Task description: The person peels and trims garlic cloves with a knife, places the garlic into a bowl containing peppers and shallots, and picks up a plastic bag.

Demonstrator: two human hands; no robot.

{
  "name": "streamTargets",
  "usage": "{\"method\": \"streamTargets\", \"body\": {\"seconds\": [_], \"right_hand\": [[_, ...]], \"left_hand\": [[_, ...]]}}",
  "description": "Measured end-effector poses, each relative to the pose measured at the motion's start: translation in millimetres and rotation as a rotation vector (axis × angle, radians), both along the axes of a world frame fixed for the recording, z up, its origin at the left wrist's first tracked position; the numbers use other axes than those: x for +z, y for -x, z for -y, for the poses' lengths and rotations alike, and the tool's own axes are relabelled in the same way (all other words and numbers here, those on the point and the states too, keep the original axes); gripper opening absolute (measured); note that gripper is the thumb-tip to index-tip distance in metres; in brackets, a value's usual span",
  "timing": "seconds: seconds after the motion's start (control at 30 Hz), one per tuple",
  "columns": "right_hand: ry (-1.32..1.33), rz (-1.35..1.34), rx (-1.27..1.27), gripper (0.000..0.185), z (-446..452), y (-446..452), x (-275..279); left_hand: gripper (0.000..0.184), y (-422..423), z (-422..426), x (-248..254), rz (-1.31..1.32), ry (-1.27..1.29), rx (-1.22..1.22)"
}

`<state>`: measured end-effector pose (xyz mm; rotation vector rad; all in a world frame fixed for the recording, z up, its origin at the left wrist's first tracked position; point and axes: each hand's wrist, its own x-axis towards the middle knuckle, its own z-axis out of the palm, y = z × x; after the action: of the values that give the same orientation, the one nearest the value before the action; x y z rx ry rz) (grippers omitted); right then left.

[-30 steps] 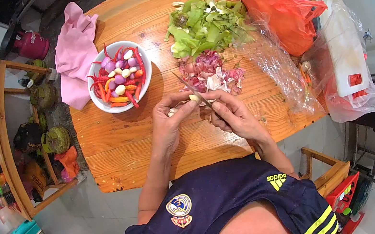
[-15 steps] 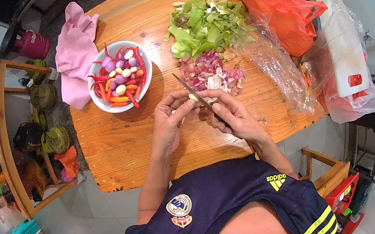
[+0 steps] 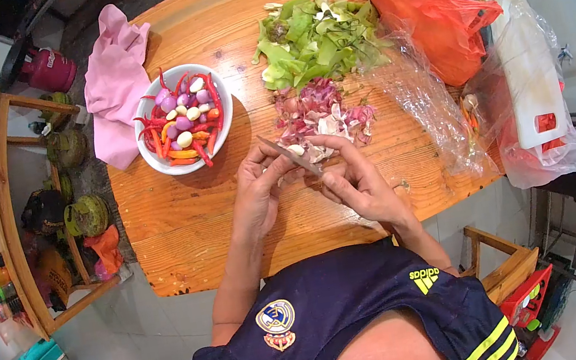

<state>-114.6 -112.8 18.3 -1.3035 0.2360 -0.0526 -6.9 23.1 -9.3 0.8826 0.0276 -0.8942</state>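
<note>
My left hand (image 3: 258, 188) pinches a pale peeled garlic clove (image 3: 295, 150) between its fingertips over the table's middle. In my right hand (image 3: 360, 188) is a small knife (image 3: 306, 163), its blade slanting up and left across the clove toward my left fingers. The knife's handle is mostly hidden in my palm. Just beyond both hands lies a pile of purple shallot skins and white garlic skins (image 3: 322, 111). To the left, a white bowl (image 3: 228, 138) holds red and orange chillies, peeled shallots and garlic cloves.
Green peelings (image 3: 315, 38) are heaped at the back of the wooden table (image 3: 186, 247). A pink cloth (image 3: 110, 95) lies by the bowl. An orange plastic bag (image 3: 427, 17), clear plastic wrap (image 3: 430, 106) and a bagged white cutting board (image 3: 534, 83) fill the right side.
The knife blade has tilted lower and shifted left across the clove. My right fingers have moved slightly; the left hand still pinches the garlic clove.
</note>
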Motion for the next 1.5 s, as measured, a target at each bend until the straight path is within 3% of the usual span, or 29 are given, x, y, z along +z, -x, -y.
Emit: {"method": "streamTargets", "body": {"seconds": [0.3, 0.5, 1.0, 1.2, 1.5], "right_hand": [[-0.052, 0.007, 0.03, 0.032, 4.2, -1.2, -15.3], [-0.263, -0.052, 0.045, 0.034, 10.3, 0.3, -12.4], [-0.068, -0.006, 0.078, 0.036, 7.6, -1.5, -16.3], [-0.209, -0.037, 0.016, 0.036, 9.6, 0.1, -18.4], [-0.214, -0.026, 0.119, 0.044, 12.4, -1.7, -4.6]], "left_hand": [[0.006, -2.0, -0.1, 3.2, 0.042, 0.001, -0.021], [0.008, -2.6, 0.4, 2.4, 0.03, -0.027, -0.045], [0.008, -3.0, -1.8, -1.1, 0.091, -0.016, -0.074], [0.011, -2.9, -0.4, 1.5, 0.068, -0.031, -0.065], [0.016, -2.1, -0.4, 0.8, 0.051, -0.037, -0.047]]}}
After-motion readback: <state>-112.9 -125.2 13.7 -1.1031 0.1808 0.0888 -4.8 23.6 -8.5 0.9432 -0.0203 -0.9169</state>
